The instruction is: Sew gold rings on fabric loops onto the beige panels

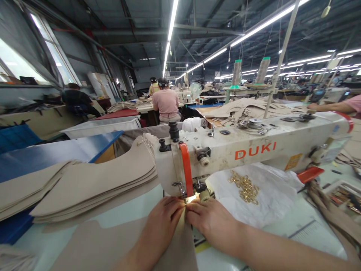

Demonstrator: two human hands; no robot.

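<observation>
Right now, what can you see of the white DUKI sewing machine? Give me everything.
The DUKI sewing machine stands upright on the table, its off-white arm, apparently painted metal, scuffed and stained. Orange lettering and an orange label mark the side; a red strip runs down the head near black fittings. Light glows at the needle area, where the left hand and right hand hide any contact with the beige panel.

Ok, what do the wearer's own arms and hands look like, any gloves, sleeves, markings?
Left hand and right hand: both bare, no gloves. No watch or band shows on either wrist. Forearms are uncovered as far as the frame shows; no sleeve in view. No cables or markings visible. Fingertips are too unclear to rule out small items.
</observation>
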